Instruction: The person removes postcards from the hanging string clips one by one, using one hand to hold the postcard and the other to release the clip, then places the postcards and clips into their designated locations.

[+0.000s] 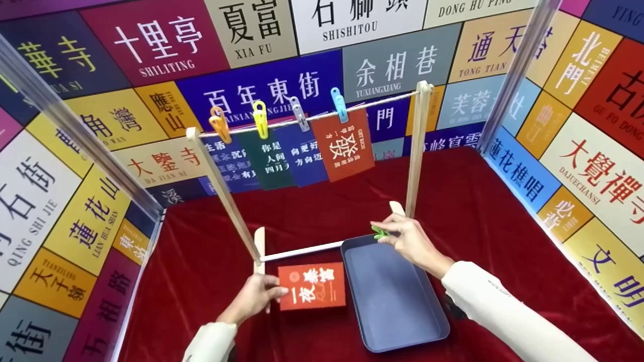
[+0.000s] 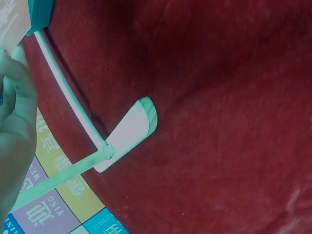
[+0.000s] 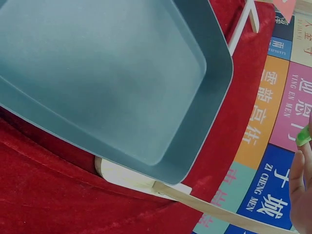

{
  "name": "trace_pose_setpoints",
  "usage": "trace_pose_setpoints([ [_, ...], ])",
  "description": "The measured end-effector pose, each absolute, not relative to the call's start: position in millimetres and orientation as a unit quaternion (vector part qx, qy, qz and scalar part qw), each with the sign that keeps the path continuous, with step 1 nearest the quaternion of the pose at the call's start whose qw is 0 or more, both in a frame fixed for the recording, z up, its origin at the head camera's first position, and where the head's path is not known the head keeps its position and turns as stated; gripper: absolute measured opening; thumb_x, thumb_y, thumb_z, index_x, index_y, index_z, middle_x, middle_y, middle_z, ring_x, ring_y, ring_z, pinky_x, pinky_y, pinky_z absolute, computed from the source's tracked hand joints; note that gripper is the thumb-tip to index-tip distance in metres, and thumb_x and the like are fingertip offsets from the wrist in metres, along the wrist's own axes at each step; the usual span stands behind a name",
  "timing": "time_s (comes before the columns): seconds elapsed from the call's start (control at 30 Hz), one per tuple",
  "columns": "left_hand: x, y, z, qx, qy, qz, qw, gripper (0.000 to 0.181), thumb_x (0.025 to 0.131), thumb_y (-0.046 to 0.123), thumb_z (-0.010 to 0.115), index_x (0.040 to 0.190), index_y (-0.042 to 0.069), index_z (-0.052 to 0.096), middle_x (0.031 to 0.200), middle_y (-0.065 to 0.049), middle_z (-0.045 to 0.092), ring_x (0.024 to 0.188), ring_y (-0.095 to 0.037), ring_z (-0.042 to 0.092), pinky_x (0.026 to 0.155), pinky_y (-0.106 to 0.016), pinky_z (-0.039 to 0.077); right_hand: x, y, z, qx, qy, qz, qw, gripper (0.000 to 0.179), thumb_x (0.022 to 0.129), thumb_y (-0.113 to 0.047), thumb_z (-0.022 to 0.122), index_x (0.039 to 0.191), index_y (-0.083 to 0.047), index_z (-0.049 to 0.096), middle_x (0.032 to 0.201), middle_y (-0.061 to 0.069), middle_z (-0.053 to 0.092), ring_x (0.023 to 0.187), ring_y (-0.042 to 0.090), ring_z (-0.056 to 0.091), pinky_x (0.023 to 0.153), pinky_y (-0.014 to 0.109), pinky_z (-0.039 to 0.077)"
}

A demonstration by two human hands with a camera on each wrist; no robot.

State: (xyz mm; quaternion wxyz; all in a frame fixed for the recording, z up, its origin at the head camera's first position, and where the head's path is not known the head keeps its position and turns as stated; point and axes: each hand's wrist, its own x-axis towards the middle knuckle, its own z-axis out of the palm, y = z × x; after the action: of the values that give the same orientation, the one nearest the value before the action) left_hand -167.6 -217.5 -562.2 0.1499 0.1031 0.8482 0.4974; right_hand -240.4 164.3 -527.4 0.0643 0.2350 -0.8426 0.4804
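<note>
Street-name panels [image 1: 397,70] w/ Chinese chars close in on dark red velvet cloth [image 1: 201,241], where I work at a wooden hanging frame [image 1: 417,151], its crossline of twine [image 1: 387,99] up ahead of both hands. L hand [image 1: 256,296]: thumb & fingers pinch the near edge of a red greeting card [image 1: 322,286] w/ white chars, its far edge just beside the slate-blue tray [image 1: 392,296]; can't tell if it's off the cloth. R hand [image 1: 410,239], by the tray's far end, pinches a small green clothespin [image 1: 380,233]; can't tell if it's squeezed apart. Beyond my hands, 4 cards hang, L to R: purple-blue card [image 1: 231,166] under an orange clothespin [image 1: 219,125], dark green card [image 1: 269,163] under a yellow clothespin [image 1: 260,119], blue card [image 1: 304,158] under a grey-lilac clothespin [image 1: 299,114], red-orange card [image 1: 347,146] under a pale blue clothespin [image 1: 339,104]. Step in hand, I'd judge: card no. 5 & its peg readied, neither yet at the line. Next move prob. calls for raising both fwd, card's edge to the twine betw. the last peg & R post, then a squeeze to clip it.
</note>
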Motion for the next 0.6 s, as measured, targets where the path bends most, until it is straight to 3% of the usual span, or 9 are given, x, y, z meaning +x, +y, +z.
trace_pose_setpoints([
  [0.1,-172,-218,-560,0.125,0.853,0.478,0.165,0.016,0.094,0.009,0.067,0.087,-0.004,0.072,0.069,-0.017,0.067,0.044,-0.010,0.049,0.048,-0.064,0.053,-240,164,-529,0.231,-0.849,0.472,0.053,0.043,0.080,-0.001,0.080,0.123,-0.003,0.071,0.097,0.008,0.069,0.093,0.022,0.068,0.083,0.027,0.062],
  [0.2,-177,-218,-557,0.146,0.858,0.457,0.183,0.016,0.097,0.007,0.063,0.089,-0.005,0.072,0.068,-0.015,0.064,0.045,-0.009,0.049,0.047,-0.061,0.054,-239,164,-532,0.214,-0.863,0.456,0.042,0.044,0.080,0.000,0.080,0.123,-0.002,0.071,0.096,0.008,0.071,0.091,0.021,0.068,0.082,0.028,0.063],
  [0.3,-181,-218,-555,0.158,0.860,0.445,0.194,0.018,0.098,0.007,0.061,0.090,-0.005,0.071,0.068,-0.016,0.063,0.044,-0.008,0.048,0.041,-0.044,0.055,-237,163,-536,0.193,-0.873,0.446,0.032,0.041,0.080,0.002,0.080,0.120,-0.002,0.072,0.095,0.008,0.073,0.090,0.021,0.069,0.081,0.027,0.063],
  [0.43,-182,-218,-554,0.173,0.865,0.425,0.204,0.018,0.099,0.008,0.060,0.093,-0.005,0.072,0.067,-0.019,0.063,0.042,-0.005,0.045,0.037,-0.018,0.043,-234,163,-543,0.180,-0.878,0.443,0.030,0.034,0.081,-0.001,0.080,0.114,-0.004,0.075,0.098,0.005,0.074,0.089,0.019,0.069,0.077,0.021,0.060],
  [0.6,-183,-218,-555,0.187,0.870,0.402,0.214,0.020,0.099,0.010,0.060,0.093,-0.004,0.072,0.066,-0.021,0.064,0.042,-0.003,0.042,0.039,-0.014,0.038,-232,163,-555,0.186,-0.877,0.442,0.040,0.030,0.081,-0.003,0.080,0.111,-0.007,0.076,0.100,0.003,0.074,0.091,0.018,0.069,0.079,0.021,0.058],
])
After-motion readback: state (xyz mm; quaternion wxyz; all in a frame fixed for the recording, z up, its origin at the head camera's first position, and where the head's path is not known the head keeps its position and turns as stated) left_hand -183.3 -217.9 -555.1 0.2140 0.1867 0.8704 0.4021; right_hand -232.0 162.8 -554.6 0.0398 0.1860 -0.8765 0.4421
